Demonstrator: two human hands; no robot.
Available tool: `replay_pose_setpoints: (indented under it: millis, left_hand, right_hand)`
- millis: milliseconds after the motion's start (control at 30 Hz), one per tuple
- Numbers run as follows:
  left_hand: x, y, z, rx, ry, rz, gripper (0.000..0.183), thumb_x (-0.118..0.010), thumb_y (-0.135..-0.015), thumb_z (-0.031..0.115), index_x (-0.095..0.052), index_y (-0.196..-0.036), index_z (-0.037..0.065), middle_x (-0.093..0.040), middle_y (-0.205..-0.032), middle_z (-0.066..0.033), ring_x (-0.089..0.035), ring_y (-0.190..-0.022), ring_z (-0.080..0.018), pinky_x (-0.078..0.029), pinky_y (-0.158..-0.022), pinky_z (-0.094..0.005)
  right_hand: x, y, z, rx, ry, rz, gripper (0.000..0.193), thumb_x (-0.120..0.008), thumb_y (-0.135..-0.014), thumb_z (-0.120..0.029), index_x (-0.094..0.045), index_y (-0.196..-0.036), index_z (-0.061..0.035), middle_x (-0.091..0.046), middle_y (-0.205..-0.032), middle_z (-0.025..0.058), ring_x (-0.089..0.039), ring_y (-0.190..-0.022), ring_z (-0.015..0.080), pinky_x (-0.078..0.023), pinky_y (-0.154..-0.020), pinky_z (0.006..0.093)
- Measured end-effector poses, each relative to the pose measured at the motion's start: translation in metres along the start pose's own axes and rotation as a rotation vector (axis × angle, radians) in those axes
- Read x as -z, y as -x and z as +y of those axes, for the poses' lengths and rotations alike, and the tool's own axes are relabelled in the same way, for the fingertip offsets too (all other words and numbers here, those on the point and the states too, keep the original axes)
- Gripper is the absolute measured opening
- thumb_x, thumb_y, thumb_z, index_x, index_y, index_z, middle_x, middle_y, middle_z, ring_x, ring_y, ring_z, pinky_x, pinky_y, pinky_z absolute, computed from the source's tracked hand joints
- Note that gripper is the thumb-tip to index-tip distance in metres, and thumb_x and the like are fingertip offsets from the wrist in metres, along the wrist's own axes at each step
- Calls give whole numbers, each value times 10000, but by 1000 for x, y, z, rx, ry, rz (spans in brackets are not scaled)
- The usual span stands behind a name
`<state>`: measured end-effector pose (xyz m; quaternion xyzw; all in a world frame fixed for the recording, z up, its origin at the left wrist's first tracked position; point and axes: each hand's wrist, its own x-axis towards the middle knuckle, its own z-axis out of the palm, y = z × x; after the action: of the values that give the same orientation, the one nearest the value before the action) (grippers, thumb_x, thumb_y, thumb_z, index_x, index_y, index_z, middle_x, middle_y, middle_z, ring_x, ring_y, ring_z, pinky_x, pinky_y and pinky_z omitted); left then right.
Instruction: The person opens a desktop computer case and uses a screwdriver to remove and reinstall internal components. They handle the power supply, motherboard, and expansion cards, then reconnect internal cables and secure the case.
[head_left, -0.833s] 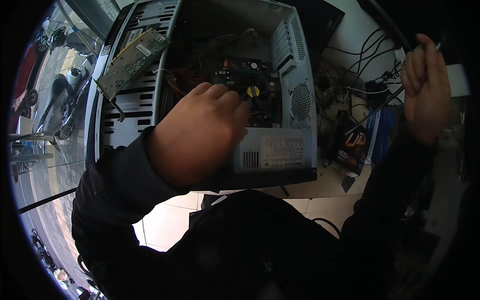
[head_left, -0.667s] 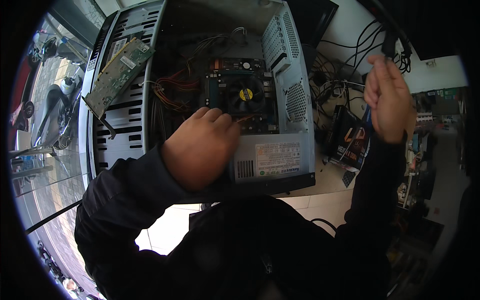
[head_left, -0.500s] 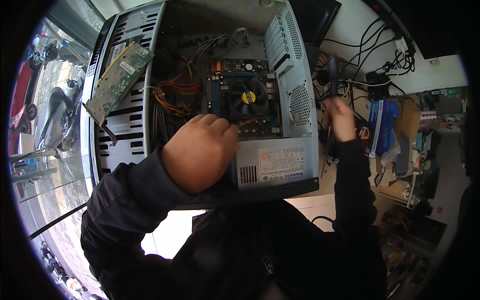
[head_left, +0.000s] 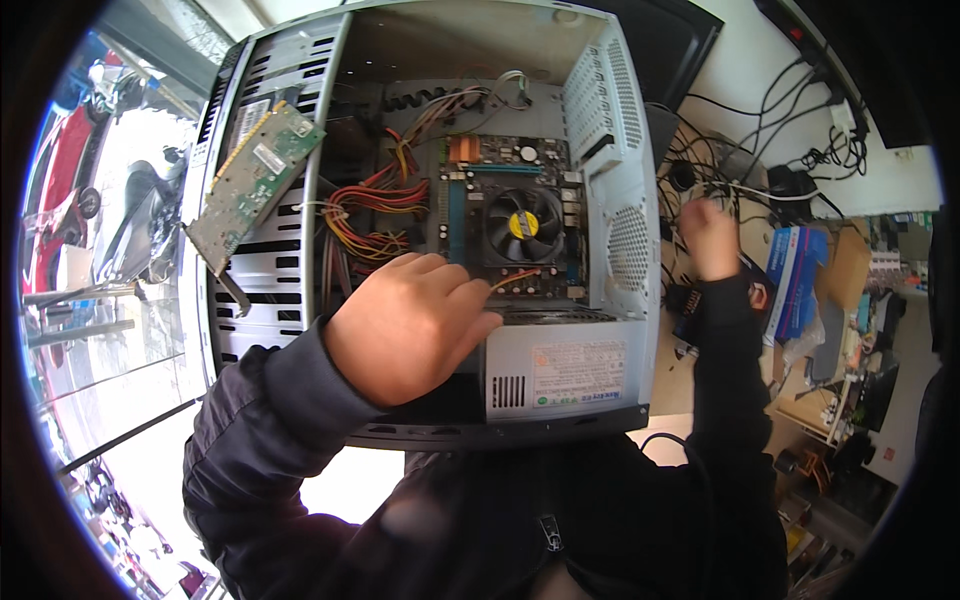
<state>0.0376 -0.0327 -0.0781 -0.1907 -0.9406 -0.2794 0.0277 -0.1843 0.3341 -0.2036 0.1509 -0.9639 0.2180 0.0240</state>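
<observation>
An open computer case [head_left: 630, 150] lies on its side in front of me. Inside it are a motherboard [head_left: 462, 215] and a black cooling fan [head_left: 523, 224] with a yellow centre. My left hand [head_left: 410, 325] is over the case's near part with curled fingers. Thin yellow-orange wires [head_left: 515, 278] show right by its fingertips; whether it grips them is hidden. To the right of the case, my right hand [head_left: 712, 240] is closed, its contents unclear. A silver power supply [head_left: 560, 370] sits in the case's near right corner.
A green expansion card [head_left: 255, 185] lies across the drive-bay frame [head_left: 270, 265] on the left. Red and yellow cables [head_left: 365, 215] bunch inside the case. Tangled black cords [head_left: 790, 150], a blue box [head_left: 797, 280] and a brown cardboard piece [head_left: 843, 265] are at the right.
The whole view has shifted, so the case appears lower and further right. The long dark tool upright in my right hand earlier can no longer be clearly made out. My left hand stays over the case.
</observation>
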Motion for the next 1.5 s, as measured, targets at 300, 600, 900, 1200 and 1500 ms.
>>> replay_pose_setpoints:
  millis: [300, 600, 900, 1200, 1500]
  left_hand:
    - [85, 48, -44, 713, -515, 297, 758, -828, -777, 263, -498, -1399, -20, -603, -1306, -209, -571, -1222, -382, -448, -1036, -439]
    - [100, 72, -86, 679, -383, 242, 741, -813, -742, 204, -536, -1412, 50, -610, -1295, -197, -584, -1202, -348, -448, -1063, -410]
    - [109, 3, 13, 269, 178, 799, 654, -756, -873, 58, -452, -1449, 1, -627, -1229, -154, -657, -1056, -205, -539, -921, -348]
    - [51, -66, -22, 34, -70, 751, 554, -680, -954, 101, -451, -1441, -31, -644, -1244, -163, -664, -1069, -186, -535, -942, -323]
    - [14, -38, -95, 346, -12, 393, 335, -554, -955, 14, -560, -1285, -48, -677, -1125, -196, -688, -1002, -300, -541, -890, -357]
  right_hand:
    - [66, -35, -200, 433, -735, -97, 204, -600, -1024, -119, -673, -1150, 25, -703, -936, 44, -664, -851, 101, -542, -795, 249]
    - [56, -19, -220, 600, -664, -248, 170, -646, -991, -98, -676, -1088, 39, -683, -902, 40, -632, -774, 104, -527, -719, 251]
    - [94, -4, -262, 704, -1106, -281, 310, -632, -1012, -256, -674, -1135, 25, -698, -903, 62, -649, -817, 116, -531, -752, 274]
    - [113, -59, -272, 783, -1021, -189, 285, -628, -975, -161, -642, -1166, 50, -677, -1028, 109, -647, -941, 182, -509, -839, 317]
    - [-2, -100, -278, 755, 257, -597, 223, -747, -820, -82, -705, -1009, 28, -693, -860, 238, -685, -859, 393, -530, -769, 453]
